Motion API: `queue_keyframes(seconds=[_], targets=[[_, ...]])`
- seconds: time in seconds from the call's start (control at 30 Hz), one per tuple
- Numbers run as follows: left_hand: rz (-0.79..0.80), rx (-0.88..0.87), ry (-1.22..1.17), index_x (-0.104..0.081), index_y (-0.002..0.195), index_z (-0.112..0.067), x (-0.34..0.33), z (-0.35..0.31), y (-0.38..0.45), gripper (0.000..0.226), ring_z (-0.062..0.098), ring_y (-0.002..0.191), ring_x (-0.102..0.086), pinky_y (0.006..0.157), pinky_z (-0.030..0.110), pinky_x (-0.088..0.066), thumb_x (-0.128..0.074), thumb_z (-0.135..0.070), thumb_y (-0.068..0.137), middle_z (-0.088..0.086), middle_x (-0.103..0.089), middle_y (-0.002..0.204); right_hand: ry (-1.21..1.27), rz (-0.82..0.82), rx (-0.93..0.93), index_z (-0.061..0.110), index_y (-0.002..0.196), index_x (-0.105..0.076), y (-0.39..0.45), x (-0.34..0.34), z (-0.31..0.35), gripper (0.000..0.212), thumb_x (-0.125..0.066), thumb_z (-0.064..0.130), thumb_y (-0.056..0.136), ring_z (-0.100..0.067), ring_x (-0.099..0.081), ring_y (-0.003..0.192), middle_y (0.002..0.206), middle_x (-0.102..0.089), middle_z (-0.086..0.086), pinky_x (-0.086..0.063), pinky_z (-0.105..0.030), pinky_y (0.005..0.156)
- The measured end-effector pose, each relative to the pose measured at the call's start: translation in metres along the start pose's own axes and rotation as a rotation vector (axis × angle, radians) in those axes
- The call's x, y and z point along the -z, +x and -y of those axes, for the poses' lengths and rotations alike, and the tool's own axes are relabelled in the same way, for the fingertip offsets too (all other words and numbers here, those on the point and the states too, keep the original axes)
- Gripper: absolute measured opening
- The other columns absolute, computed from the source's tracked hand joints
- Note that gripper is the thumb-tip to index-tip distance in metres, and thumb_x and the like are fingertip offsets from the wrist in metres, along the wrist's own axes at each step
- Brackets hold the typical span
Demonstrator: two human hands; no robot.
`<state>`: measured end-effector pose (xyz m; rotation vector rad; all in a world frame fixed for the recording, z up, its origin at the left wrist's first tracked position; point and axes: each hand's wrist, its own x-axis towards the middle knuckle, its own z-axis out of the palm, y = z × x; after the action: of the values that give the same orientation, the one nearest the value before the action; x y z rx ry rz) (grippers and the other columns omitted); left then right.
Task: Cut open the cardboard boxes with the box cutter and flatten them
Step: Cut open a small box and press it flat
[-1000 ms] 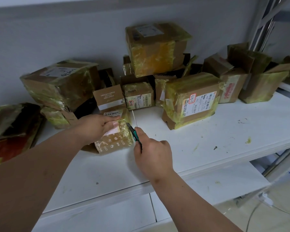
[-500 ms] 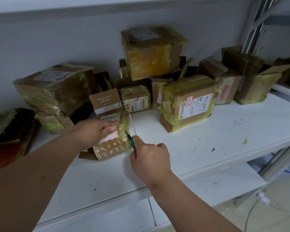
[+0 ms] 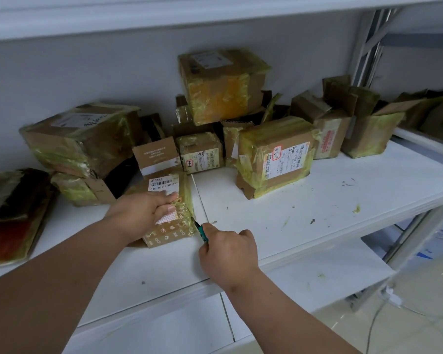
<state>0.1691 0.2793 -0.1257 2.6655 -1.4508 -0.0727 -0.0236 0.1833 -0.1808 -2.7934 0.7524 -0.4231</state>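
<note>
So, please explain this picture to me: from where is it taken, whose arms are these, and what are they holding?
No machine here. The camera sits on a person's head and looks down, so the two arms are that person's own. The left hand grips a small taped cardboard box to steady it on the white shelf. The right hand holds a green box cutter, its tip at the box's right edge. Behind them lie many more taped boxes, for example a large labelled one; some at the right are already open.

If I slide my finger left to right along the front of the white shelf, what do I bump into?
Flat dark red and black package → left hand → small taped cardboard box it holds → green-handled box cutter → right hand.
</note>
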Motion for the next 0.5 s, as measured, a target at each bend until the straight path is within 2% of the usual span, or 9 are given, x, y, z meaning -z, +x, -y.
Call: queue_keyframes(seconds=[0.1, 0.17, 0.27, 0.37, 0.43, 0.5], targets=[[-0.001, 0.004, 0.056, -0.034, 0.145, -0.049, -0.001, -0.005, -0.003, 0.048, 0.012, 0.143, -0.032, 0.108, 0.030, -0.035, -0.034, -0.057, 0.097, -0.016, -0.033, 0.154, 0.002, 0.039, -0.017, 0.024, 0.107, -0.049, -0.001, 0.008, 0.001, 0.021, -0.038, 0.017, 0.091, -0.016, -0.034, 0.051, 0.059, -0.038, 0.004, -0.024, -0.036, 0.072], [-0.002, 0.018, 0.073, -0.032, 0.146, -0.049, -0.001, -0.008, -0.005, 0.047, 0.011, 0.144, -0.030, 0.107, 0.028, -0.034, -0.033, -0.056, 0.099, -0.017, -0.032, 0.155, 0.001, 0.071, -0.026, 0.023, 0.095, -0.041, -0.002, 0.013, 0.001, 0.009, -0.038, 0.016, 0.090, -0.022, -0.041, 0.057, 0.061, -0.040, 0.004, -0.024, -0.037, 0.073], [-0.005, 0.025, 0.094, -0.032, 0.147, -0.048, -0.002, -0.014, -0.008, 0.047, 0.010, 0.144, -0.028, 0.106, 0.026, -0.033, -0.032, -0.054, 0.100, -0.017, -0.030, 0.156, 0.021, 0.125, -0.053, 0.023, 0.091, -0.039, -0.004, 0.017, -0.002, 0.007, -0.038, 0.017, 0.089, -0.027, -0.047, 0.070, 0.064, -0.041, 0.005, -0.027, -0.037, 0.076], [-0.017, 0.051, 0.041, -0.033, 0.147, -0.047, 0.000, -0.011, -0.008, 0.046, 0.013, 0.142, -0.033, 0.105, 0.027, -0.036, -0.031, -0.053, 0.101, -0.013, -0.034, 0.155, 0.043, 0.224, -0.074, 0.024, 0.090, -0.043, -0.009, 0.018, -0.004, 0.009, -0.040, 0.016, 0.086, -0.027, -0.054, 0.082, 0.077, -0.053, 0.003, -0.032, -0.039, 0.086], [-0.029, 0.089, -0.038, -0.036, 0.145, -0.048, 0.006, -0.002, -0.005, 0.049, 0.017, 0.138, -0.041, 0.103, 0.031, -0.041, -0.031, -0.058, 0.097, -0.010, -0.040, 0.152, 0.065, 0.240, -0.076, 0.023, 0.088, -0.044, -0.019, 0.014, -0.008, 0.008, -0.040, 0.016, 0.085, -0.026, -0.051, 0.078, 0.072, -0.048, 0.005, -0.033, -0.037, 0.085], [0.018, 0.060, -0.051, -0.038, 0.143, -0.049, 0.010, 0.004, -0.003, 0.053, 0.016, 0.139, -0.039, 0.107, 0.034, -0.039, -0.031, -0.064, 0.093, -0.012, -0.040, 0.152, 0.093, 0.161, -0.083, 0.023, 0.090, -0.045, -0.027, 0.011, -0.013, 0.008, -0.039, 0.019, 0.087, -0.027, -0.048, 0.069, 0.065, -0.044, 0.006, -0.034, -0.035, 0.077]])
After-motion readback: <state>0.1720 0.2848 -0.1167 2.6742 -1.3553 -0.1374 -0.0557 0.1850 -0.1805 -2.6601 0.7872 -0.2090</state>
